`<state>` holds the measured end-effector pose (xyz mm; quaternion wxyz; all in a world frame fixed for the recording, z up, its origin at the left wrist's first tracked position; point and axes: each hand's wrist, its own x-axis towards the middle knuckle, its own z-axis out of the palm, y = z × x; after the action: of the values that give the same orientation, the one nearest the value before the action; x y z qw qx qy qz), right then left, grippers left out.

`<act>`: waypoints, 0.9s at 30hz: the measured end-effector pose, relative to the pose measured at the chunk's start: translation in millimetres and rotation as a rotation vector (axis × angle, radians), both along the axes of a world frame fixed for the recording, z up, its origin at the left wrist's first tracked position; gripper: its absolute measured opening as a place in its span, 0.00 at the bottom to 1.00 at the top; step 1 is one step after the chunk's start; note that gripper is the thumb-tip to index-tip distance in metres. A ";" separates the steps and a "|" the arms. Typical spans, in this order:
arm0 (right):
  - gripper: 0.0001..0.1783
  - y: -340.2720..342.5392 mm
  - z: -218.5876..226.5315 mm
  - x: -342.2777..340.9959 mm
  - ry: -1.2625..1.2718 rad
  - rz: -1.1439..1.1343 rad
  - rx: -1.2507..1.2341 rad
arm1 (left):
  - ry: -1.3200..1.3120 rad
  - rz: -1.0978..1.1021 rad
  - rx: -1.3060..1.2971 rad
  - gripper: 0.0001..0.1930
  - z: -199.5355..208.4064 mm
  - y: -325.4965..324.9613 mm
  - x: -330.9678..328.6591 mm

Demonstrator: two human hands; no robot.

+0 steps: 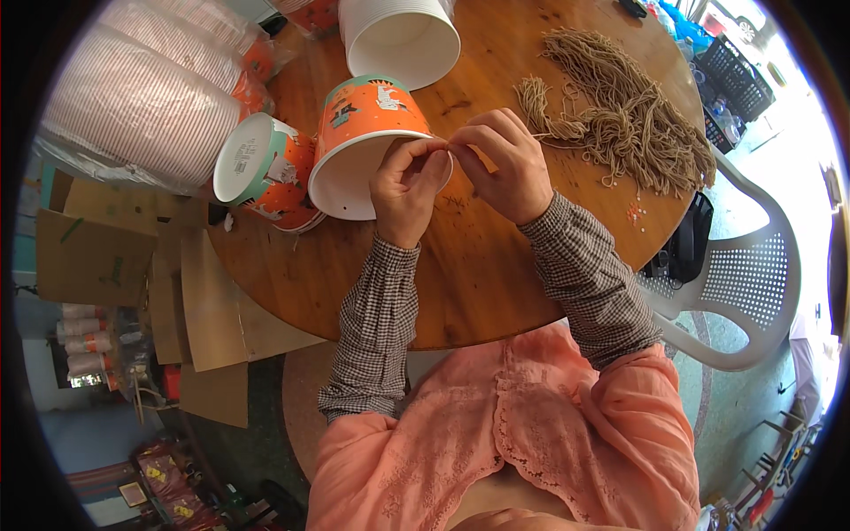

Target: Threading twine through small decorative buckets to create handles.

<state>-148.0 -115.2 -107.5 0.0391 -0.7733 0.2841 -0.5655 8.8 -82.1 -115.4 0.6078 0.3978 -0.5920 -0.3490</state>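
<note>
orange tub: it is on the wooden table before you, tipped so that its white mouth faces you.
left hand: yours is in front of the mouth, thumb and forefinger drawn together by its right-hand edge.
right hand: yours comes in from the other side, thumb and forefinger bent toward a pinch, tips just beside the left ones.
fingertips: you have them bunched so close that i cannot tell whether either pinch is fully closed, or on what.
edge work: you seem to be midway through a small two-handed job at the tub's edge, not lifting or stacking.
next move: it likely calls for you to steady the edge with one hand and make small, precise movements with the other.
tan cord: your loose heap is on the table beyond your right hand, not touching it.
second tub: just left of the first, its pale base turned partly toward you.
</note>
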 end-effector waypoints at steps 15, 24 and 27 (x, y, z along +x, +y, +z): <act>0.08 2.2 0.8 2.0 -0.008 0.036 0.090 | 0.300 -0.245 0.230 0.08 -5.0 -6.8 12.7; 0.10 1.7 1.5 -0.1 -0.043 0.137 0.240 | 0.528 -0.380 0.404 0.09 -4.9 -8.7 19.4; 0.09 4.7 7.8 -0.3 -0.092 0.183 0.115 | 0.574 -0.418 0.408 0.09 -6.3 -9.4 20.7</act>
<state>-148.3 -110.4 -99.6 0.1480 -0.7658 0.2421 -0.5770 29.5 -91.5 -121.7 0.5730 0.2676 -0.3850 -0.6722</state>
